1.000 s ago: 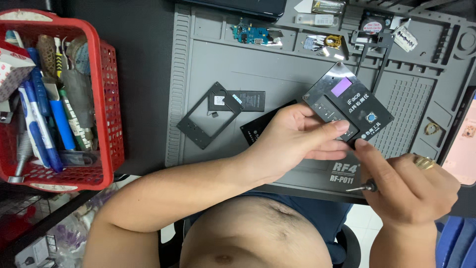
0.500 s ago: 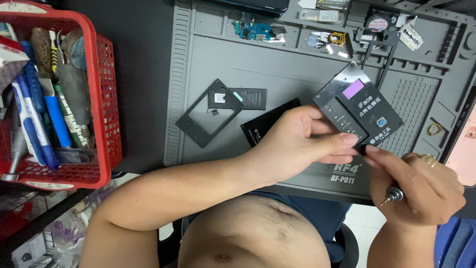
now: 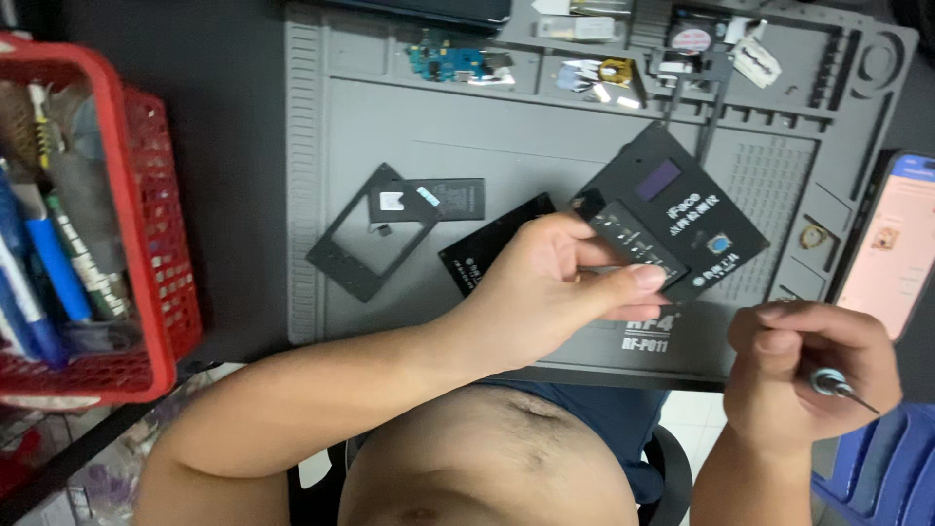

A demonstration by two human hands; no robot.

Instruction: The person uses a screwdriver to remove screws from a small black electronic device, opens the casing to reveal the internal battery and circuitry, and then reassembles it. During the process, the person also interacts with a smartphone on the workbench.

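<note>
At the left edge of the bench stands a red plastic basket (image 3: 146, 292) with pens and hand tools upright in it. A grey work mat (image 3: 390, 117) covers the middle of the bench. Near the mat's left edge lies a thin black frame (image 3: 336, 258), and overlapping its upper right corner is a flat black battery (image 3: 443, 198). Just right of them lies a dark rectangular panel (image 3: 482, 255), partly hidden by the left hand.

The left hand (image 3: 545, 292) reaches across the mat's near edge, its thumb and fingers pressed together on the lower left corner of a black phone back plate (image 3: 682, 219). The plate is tilted, with a purple patch near its top, and it is lifted over the mat's middle right area.

Along the mat's far edge, small parts sit in the moulded trays, among them a blue circuit board (image 3: 450, 63).

The right hand (image 3: 799, 370) is just off the mat's near right corner, fingers curled tight around a slim screwdriver (image 3: 842, 387) whose tip points right. It is apart from the plate.

At the bench's right edge lies a phone (image 3: 891, 244) with a lit pink screen.
</note>
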